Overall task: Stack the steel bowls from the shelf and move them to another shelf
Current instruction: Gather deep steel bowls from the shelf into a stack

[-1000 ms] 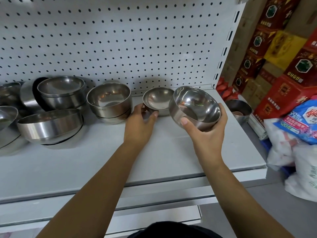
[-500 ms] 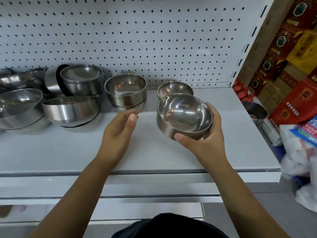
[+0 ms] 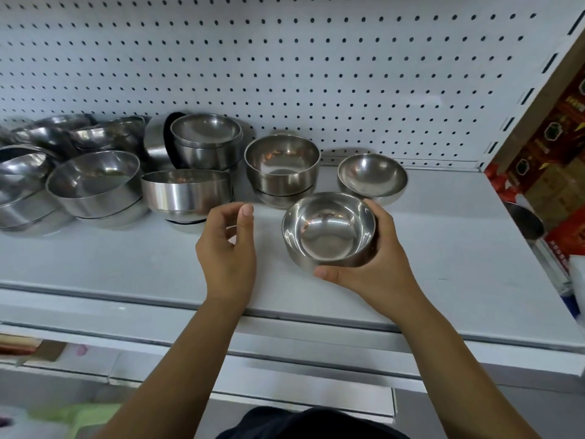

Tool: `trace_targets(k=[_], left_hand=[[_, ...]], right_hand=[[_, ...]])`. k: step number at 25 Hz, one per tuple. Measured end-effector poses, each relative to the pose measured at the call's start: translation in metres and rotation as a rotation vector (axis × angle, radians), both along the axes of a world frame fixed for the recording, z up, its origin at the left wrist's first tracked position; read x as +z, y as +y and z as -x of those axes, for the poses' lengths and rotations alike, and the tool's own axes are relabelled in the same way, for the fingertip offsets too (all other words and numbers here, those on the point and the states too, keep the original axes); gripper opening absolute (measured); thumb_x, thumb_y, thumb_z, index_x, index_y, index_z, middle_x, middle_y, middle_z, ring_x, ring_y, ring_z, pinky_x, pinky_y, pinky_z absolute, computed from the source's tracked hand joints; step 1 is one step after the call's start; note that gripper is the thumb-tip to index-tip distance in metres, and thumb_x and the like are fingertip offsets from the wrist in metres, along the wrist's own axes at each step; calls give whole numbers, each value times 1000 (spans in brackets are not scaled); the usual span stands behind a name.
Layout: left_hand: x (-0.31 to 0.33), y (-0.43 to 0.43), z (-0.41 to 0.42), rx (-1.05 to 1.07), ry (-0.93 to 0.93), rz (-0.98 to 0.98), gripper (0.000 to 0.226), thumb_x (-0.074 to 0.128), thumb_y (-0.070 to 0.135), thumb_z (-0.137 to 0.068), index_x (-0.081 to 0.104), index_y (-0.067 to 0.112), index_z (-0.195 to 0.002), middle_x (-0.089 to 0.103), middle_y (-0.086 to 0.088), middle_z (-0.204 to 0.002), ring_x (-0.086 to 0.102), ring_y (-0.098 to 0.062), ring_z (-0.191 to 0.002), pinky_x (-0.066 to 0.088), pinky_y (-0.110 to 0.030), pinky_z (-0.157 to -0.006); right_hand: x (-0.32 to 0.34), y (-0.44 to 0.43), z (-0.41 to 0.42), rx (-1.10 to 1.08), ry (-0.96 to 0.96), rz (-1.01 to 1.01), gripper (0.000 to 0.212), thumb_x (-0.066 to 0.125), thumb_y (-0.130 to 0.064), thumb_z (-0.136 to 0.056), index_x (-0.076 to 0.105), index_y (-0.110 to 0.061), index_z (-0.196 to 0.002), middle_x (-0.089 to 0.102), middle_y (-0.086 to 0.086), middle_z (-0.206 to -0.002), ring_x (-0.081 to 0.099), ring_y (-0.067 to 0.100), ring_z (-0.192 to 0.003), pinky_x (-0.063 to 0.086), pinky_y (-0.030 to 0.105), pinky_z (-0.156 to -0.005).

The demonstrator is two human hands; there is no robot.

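steel bowl [image 3: 329,229], upright and bright, sits in the right hand [image 3: 376,275], whose grip is closed round it: thumb along the near wall, fingers curled round the far side. the bowl is over the front part of the grey shelf [image 3: 459,248]; i cannot tell whether its base touches the shelf.

the left hand [image 3: 228,258] hovers just left of it, apart from it, its grip loose and holding nothing, fingers half curled.

right behind the held bowl a shallow bowl [image 3: 373,175] stands alone near the white pegboard [image 3: 285,58]. left of that, a deep bowl nested in another [image 3: 282,169] stands just beyond the gap between the hands. a wide straight-walled bowl [image 3: 186,193] stands close beyond the left fingertips, with a stacked pair [image 3: 207,142] behind it and one bowl tipped on its side [image 3: 158,141] beside that pair. more bowls [image 3: 91,182] crowd the shelf's left end, the farthest blurred.

past the shelf's right upright are red printed cartons [image 3: 557,137], and a steel vessel [image 3: 522,221] shows partly beyond the shelf's edge. something pale green [image 3: 85,413], blurred, lies below.
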State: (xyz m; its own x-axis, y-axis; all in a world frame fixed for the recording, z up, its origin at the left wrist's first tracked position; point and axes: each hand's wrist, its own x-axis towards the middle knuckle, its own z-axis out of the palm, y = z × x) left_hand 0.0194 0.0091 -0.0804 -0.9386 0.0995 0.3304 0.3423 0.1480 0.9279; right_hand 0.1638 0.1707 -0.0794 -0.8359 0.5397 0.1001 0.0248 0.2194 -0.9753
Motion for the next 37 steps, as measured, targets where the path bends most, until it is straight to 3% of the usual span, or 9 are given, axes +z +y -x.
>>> trace_targets(k=[5,9,15,19,22,25,28,33,37], left_hand=[[3,3,-5,64,103,11,3,65,30,-100,63,27,-98,69,19,-93,64,3,-86,45,-8,-78],[5,4,-13,84,236,41,9,71,29,-95,63,28,-99,68,19,-95,66,-7,-88,49,-15,-79],[49,19,8,-26,364,57,15,71,28,-96,64,23,-108,68,7,-102,66,-10,-93,53,-24,-85],[59,36,46,-153,403,399,25,71,46,-90,70,24,-101,68,2,-90,61,-15,-78,55,-38,-75],[62,42,57,-204,425,582,32,76,57,-79,75,27,-89,55,17,-80,63,-23,-93,52,-52,-89],[64,48,56,-249,379,679,22,80,47,-81,78,29,-92,40,23,-85,57,-20,-99,46,-49,-101],[61,49,63,-250,363,663,13,80,39,-85,79,27,-90,50,13,-87,57,-26,-103,47,-48,-99],[59,49,70,-249,438,540,11,77,29,-87,77,18,-83,70,0,-86,55,-21,-101,39,-13,-83],[74,42,55,-254,401,296,8,78,17,-85,78,24,-80,69,13,-80,65,-8,-83,52,-26,-77]], right_hand=[[-3,3,2,28,-31,3,128,100,-43,-49,27,-48,-154,50,-39,-136,50,-19,-124,43,14,-101],[-3,4,1,74,-40,27,145,96,-50,-50,4,-46,-162,34,-46,-144,36,-31,-126,36,4,-100],[-4,5,1,76,-31,-5,151,99,-58,-48,0,-50,-162,32,-31,-160,35,-7,-146,34,34,-123],[-4,6,-1,74,-18,6,149,98,-60,-47,4,-49,-163,35,-34,-157,37,-10,-144,35,32,-123],[-6,7,-1,74,-31,12,147,97,-67,-44,10,-52,-162,38,-36,-154,40,-8,-143,37,35,-122],[-5,9,-1,74,-39,15,147,97,-64,-45,9,-51,-163,38,-36,-154,40,-5,-143,37,34,-122],[-4,9,-1,82,-43,26,146,96,-57,-46,9,-49,-163,38,-46,-143,41,-15,-136,38,24,-117],[-4,10,-1,87,-58,31,148,97,-53,-49,5,-48,-164,39,-48,-140,40,-18,-135,38,24,-117],[-3,10,-1,87,-66,19,150,98,-56,-48,2,-49,-164,38,-37,-151,40,-4,-144,36,36,-124]])
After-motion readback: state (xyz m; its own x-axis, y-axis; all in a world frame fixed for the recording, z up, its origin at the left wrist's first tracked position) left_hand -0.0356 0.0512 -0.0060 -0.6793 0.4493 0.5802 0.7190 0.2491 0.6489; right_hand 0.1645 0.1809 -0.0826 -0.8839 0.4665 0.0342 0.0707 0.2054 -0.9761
